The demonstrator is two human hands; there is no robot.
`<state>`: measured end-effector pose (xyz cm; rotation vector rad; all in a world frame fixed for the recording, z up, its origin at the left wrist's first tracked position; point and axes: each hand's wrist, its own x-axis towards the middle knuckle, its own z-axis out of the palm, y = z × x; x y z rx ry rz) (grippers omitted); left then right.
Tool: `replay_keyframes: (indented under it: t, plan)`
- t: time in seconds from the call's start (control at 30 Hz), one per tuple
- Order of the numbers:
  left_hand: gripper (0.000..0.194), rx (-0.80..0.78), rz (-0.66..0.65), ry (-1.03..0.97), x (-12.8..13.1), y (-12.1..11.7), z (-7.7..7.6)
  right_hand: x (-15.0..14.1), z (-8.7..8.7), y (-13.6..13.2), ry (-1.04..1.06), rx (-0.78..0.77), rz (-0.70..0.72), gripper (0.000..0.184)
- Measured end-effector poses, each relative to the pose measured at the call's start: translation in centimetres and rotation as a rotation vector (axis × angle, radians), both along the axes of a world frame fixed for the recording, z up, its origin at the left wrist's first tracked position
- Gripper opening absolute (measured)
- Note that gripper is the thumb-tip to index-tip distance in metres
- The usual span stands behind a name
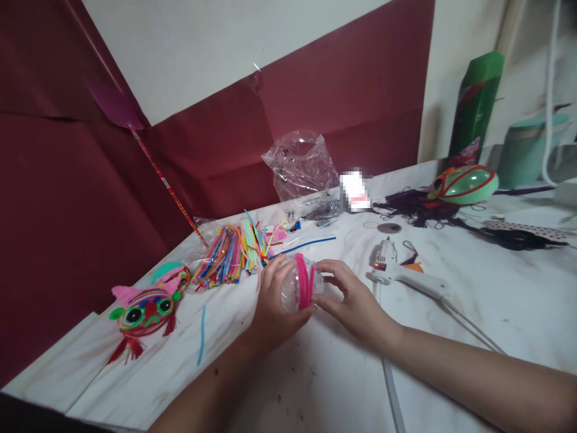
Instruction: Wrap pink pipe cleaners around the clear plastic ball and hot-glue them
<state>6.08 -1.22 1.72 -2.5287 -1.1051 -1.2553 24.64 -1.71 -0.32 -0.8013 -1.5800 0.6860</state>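
Note:
Between my hands, above the table, is a clear plastic ball [290, 293] with bright pink pipe cleaners [303, 282] running side by side over it. My left hand [273, 297] wraps round the ball's left side, thumb along its lower edge. On the other side, my right hand [345, 296] has its thumb and fingers bent in a pinch at the rightmost pink pipe cleaner, against the ball. Part of the ball is hidden behind my left fingers.
A white glue gun [406, 278] lies right of my hands, its cord trailing forward. Colourful pipe cleaners [232, 252] are heaped at the back left. Left stands a decorated animal-face ball [146, 313]; a green balloon-like piece [471, 184] with dark tassels sits back right.

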Motion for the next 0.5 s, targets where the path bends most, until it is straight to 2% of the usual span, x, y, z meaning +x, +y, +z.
replay_keyframes:
  t: [0.13, 0.3, 0.5]
  plan:
    - [0.073, -0.089, 0.005, -0.064, -0.05, 0.03, -0.06, 0.01, -0.08, 0.16, 0.010, -0.028, 0.014, 0.030]
    - [0.076, -0.130, -0.015, -0.099, -0.12, 0.22, -0.18, -0.01, -0.07, 0.15, -0.005, -0.016, -0.011, 0.030]
    - [0.069, -0.228, -0.018, -0.192, 0.13, 0.15, 0.21, -0.10, -0.09, 0.09, -0.021, -0.019, -0.028, 0.029]
